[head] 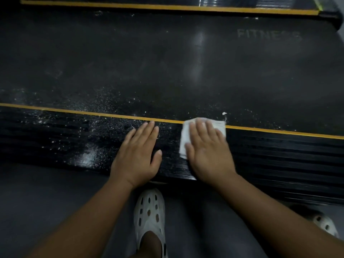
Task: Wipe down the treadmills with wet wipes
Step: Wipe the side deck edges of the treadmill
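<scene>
The treadmill lies across the view: a dark belt point(167, 67) with faint "FITNESS" lettering, and a ribbed black side rail point(279, 161) edged by a yellow stripe. My right hand point(206, 151) presses a white wet wipe point(183, 138) flat on the rail, fingers straight, with the wipe reaching the stripe. Beside it, my left hand point(138, 155) rests flat on the rail with fingers spread, holding nothing. White specks and a dusty smear point(89, 157) cover the rail to the left of my hands.
A small white scrap point(224, 113) lies on the belt just beyond the wipe. My feet in white perforated clogs point(149, 218) stand on the grey floor below the rail. A second yellow stripe point(167, 6) runs along the far rail.
</scene>
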{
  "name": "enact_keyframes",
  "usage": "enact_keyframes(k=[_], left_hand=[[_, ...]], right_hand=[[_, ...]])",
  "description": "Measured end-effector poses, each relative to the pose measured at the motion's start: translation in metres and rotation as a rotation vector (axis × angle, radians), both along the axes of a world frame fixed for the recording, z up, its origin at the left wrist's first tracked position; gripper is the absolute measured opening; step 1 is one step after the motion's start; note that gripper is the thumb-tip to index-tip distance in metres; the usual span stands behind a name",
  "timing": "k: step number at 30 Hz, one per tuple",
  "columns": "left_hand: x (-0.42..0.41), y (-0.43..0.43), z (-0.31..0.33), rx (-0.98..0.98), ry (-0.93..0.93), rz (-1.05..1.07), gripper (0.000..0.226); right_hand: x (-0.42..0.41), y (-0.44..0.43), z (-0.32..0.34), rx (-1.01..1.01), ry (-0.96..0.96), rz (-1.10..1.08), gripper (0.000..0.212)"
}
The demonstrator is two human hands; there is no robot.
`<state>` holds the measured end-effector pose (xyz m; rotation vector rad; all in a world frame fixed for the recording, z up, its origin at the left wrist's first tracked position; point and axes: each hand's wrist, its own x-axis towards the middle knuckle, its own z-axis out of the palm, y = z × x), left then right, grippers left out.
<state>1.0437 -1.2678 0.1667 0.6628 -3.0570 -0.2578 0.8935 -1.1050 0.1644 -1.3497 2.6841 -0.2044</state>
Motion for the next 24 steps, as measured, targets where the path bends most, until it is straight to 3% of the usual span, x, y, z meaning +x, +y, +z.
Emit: enact_keyframes(k=[4, 9, 12, 15, 19, 22, 24], left_hand=[[-0.001, 0.0, 0.0, -0.003, 0.0, 0.0, 0.074], [0.0, 0.0, -0.001, 0.001, 0.001, 0.0, 0.074], [-0.001, 0.001, 0.0, -0.016, -0.003, -0.001, 0.075], [-0.001, -0.001, 0.0, -0.021, 0.002, 0.001, 0.074], [0.001, -0.002, -0.002, -0.017, -0.017, 0.002, 0.075], [0.0, -0.001, -0.001, -0.014, -0.017, -0.004, 0.075], [-0.001, 0.0, 0.0, -0.025, -0.008, 0.003, 0.075]], right_hand=[[0.019, 0.023, -0.002, 0.013, 0.019, 0.243, 0.062], [-0.02, 0.04, -0.002, 0.035, 0.007, -0.005, 0.07], [0.01, -0.005, 0.007, 0.052, -0.05, 0.09, 0.076], [0.024, 0.021, 0.002, 0.025, -0.007, 0.278, 0.065], [-0.013, 0.079, -0.006, -0.016, 0.07, 0.072, 0.061], [-0.002, 0.035, -0.002, -0.017, 0.022, -0.013, 0.066], [0.02, 0.007, 0.0, -0.001, -0.019, 0.084, 0.068]])
